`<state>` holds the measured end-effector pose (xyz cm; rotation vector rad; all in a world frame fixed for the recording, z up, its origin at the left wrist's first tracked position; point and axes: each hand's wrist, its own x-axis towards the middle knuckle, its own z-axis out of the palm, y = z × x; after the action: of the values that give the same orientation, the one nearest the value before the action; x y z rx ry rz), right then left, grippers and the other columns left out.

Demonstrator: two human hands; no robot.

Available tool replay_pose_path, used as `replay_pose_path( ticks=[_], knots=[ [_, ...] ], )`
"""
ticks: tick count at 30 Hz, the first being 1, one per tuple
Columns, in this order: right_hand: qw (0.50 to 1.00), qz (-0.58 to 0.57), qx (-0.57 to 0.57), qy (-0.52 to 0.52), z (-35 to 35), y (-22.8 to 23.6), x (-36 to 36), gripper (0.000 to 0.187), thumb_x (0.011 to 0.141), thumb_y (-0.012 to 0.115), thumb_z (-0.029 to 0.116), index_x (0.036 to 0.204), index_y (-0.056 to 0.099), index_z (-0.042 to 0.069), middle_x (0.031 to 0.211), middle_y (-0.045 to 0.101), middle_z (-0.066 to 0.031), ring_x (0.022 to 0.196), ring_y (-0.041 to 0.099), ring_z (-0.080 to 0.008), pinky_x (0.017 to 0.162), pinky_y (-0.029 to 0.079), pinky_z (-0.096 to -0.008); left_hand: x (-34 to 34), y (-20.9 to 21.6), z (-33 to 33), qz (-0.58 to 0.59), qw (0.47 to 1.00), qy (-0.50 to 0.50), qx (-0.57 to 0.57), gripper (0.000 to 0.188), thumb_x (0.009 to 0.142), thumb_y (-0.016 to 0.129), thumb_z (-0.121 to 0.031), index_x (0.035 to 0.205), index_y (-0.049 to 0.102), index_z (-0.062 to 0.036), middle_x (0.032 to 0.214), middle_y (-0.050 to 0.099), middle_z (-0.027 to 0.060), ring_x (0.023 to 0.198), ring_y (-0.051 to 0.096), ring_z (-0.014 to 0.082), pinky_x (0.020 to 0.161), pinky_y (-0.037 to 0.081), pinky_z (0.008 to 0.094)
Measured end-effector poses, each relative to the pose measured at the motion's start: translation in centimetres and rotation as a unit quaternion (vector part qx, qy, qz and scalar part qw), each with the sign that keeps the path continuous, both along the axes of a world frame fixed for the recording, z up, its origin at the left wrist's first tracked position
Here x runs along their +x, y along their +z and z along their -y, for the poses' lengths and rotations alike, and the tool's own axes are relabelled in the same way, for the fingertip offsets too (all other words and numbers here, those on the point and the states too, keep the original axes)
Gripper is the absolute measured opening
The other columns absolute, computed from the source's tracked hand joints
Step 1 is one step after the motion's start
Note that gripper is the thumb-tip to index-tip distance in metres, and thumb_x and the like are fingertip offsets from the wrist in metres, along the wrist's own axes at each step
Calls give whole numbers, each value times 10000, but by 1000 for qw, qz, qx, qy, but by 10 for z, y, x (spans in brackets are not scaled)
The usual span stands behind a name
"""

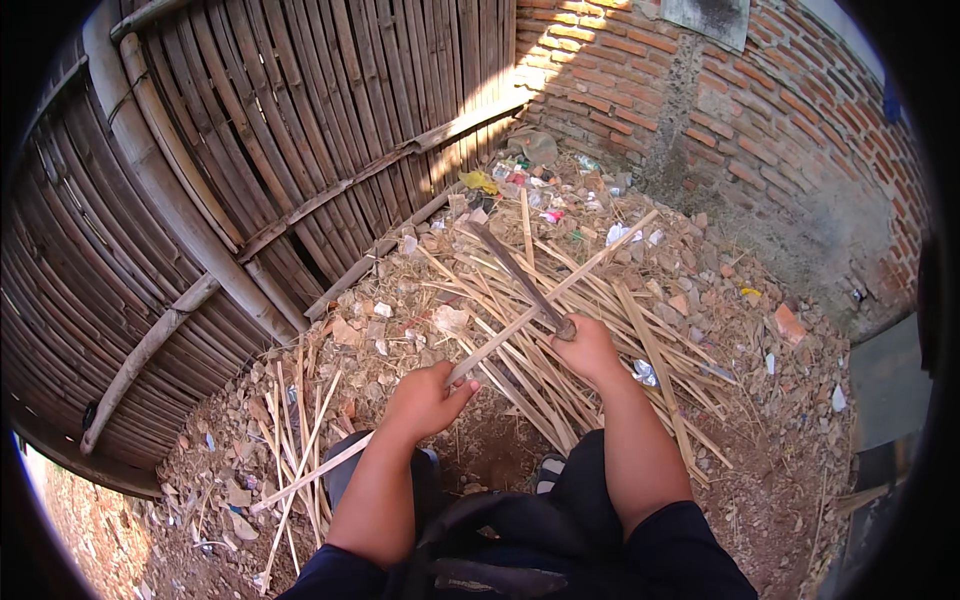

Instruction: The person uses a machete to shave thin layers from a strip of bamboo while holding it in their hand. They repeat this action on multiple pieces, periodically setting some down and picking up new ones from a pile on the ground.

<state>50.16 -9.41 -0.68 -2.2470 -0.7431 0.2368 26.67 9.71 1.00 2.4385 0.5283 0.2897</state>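
Observation:
My left hand [430, 402] is closed round a long pale bamboo strip [495, 342]. The strip slants from beside my left knee up to the far right, over a heap of split bamboo strips [640, 345]. My right hand [588, 350] grips the near end of a dark machete [512, 262], its blade pointing away to the upper left. Strip and machete cross just ahead of my right fist; whether they touch is hard to tell. The fist hides most of the machete's handle.
A smaller bunch of strips [297, 440] lies by my left knee. Stony, littered ground [770, 440] surrounds me. On the left rises a bamboo fence [330, 110]; a brick wall [740, 150] closes off the far right. A grey panel [885, 385] stands at the right.

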Motion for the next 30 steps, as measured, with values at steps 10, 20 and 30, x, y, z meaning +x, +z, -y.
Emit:
replay_pose_path(
  ticks=[10, 20, 30],
  knots=[
    [985, 62, -104, 125, -9, 13, -37, 273, 761, 761, 276, 983, 754, 117, 876, 725, -184, 846, 696, -408, 750, 551, -491, 0, -9, -2, 2, 1000, 1, -18, 488, 917, 728, -480, 870, 637, -3, 728, 668, 225, 732, 686, 446, 673, 530, 496],
    [999, -15, 14, 35, -1, -4, -13, 222, 828, 735, 238, 955, 743, 56, 807, 708, -189, 760, 676, -383, 705, 521, -452, 0, -1, 0, -7, 1000, -2, -3, 507, 922, 712, -507, 879, 633, -8, 732, 663, 218, 729, 681, 447, 681, 526, 513],
    [974, 112, -121, 157, -14, 3, -37, 217, 790, 739, 253, 944, 733, 101, 822, 702, -181, 821, 693, -387, 727, 541, -487, 0, -7, -3, -20, 1000, 10, 1, 492, 915, 728, -493, 893, 654, -8, 732, 669, 214, 735, 686, 438, 687, 532, 504]
  ],
)
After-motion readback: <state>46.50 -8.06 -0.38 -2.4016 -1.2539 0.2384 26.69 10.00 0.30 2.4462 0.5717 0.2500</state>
